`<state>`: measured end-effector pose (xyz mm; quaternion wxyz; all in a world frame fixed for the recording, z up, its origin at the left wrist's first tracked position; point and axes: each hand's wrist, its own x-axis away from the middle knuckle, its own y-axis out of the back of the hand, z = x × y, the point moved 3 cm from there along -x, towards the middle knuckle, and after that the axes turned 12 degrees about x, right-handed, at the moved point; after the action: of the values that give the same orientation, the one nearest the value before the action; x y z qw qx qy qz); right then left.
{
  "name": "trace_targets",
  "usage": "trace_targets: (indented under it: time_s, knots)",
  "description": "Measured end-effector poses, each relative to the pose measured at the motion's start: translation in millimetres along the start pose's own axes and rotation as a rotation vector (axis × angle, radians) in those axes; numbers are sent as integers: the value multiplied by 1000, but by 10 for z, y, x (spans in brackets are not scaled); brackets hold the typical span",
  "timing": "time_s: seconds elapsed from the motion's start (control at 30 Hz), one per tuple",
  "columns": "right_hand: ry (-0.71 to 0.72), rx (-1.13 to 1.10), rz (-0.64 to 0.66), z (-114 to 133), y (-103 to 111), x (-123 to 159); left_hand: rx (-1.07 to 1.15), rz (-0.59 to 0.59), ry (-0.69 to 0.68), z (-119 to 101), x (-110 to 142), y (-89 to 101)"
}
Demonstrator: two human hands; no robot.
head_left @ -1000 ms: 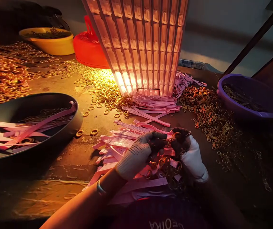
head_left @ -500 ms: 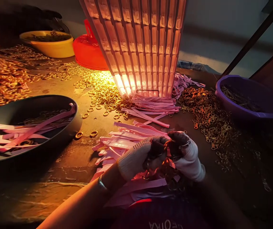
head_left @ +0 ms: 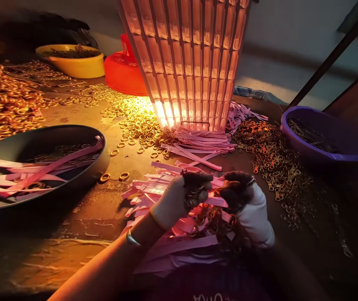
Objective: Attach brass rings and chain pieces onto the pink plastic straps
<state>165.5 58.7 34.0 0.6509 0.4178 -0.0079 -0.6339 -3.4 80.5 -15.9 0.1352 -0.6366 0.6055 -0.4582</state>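
Observation:
Both hands wear white work gloves with dark, dirty fingers, and a metal bangle circles the left wrist. My left hand (head_left: 194,192) is closed, fingers curled around what look like small metal rings (head_left: 191,201). Just to its right, my right hand (head_left: 244,196) has its fingers bent and pressed together; what they hold, if anything, is too dark to make out. Pink straps (head_left: 150,188) lie piled beneath and behind both hands. Below the hands, dark metal rings or clasps (head_left: 219,221) rest among the straps, partly in shadow.
A dark basin (head_left: 103,167) with straps stands left, a yellow tub (head_left: 85,67) behind it. A red lamp-like cover (head_left: 124,75) glows beside a tall ribbed panel (head_left: 191,67). Gold rings (head_left: 138,121) spread below it. Metal clasps (head_left: 272,167) lie near a purple basin (head_left: 332,154).
My hands have moved apart from their touching position. The left hand has turned and risen slightly, showing the rings in its fingers; the right has shifted a little right. The camera view has shifted slightly.

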Motion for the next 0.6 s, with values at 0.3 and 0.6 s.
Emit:
trace_targets:
  time_s: [0.3,0.6]
  knots:
    - [-135,-211,36,-335,-224,40,-267,63,-7,276,214,-101]
    - [411,798,440,-182,-88,-117,-795,103,-235,117,165,-75]
